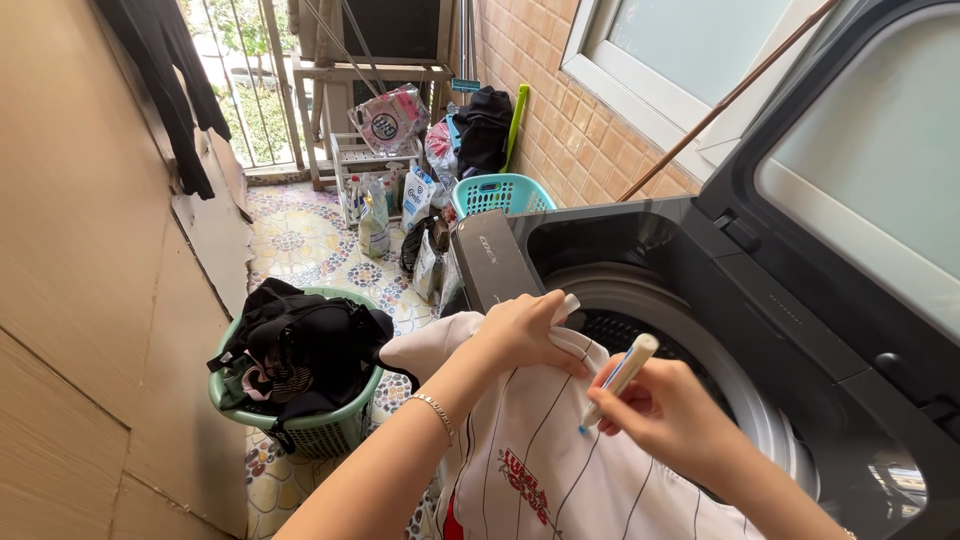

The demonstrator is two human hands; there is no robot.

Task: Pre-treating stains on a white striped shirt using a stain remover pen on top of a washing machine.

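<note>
A white shirt (560, 470) with thin dark stripes and a red emblem lies over the front rim of an open top-loading washing machine (700, 260). My left hand (525, 330) grips the shirt's upper edge and pins it against the rim. My right hand (665, 410) holds a white pen-shaped stick (620, 380) with a blue tip, and the tip touches the shirt fabric just below my left hand. A thin bracelet sits on my left wrist.
A green laundry basket (330, 430) heaped with dark clothes stands on the patterned tile floor at the left. Further back are a teal basket (500, 193), detergent bags and bottles, and a white shelf rack. The washer's lid (870, 150) stands up at the right.
</note>
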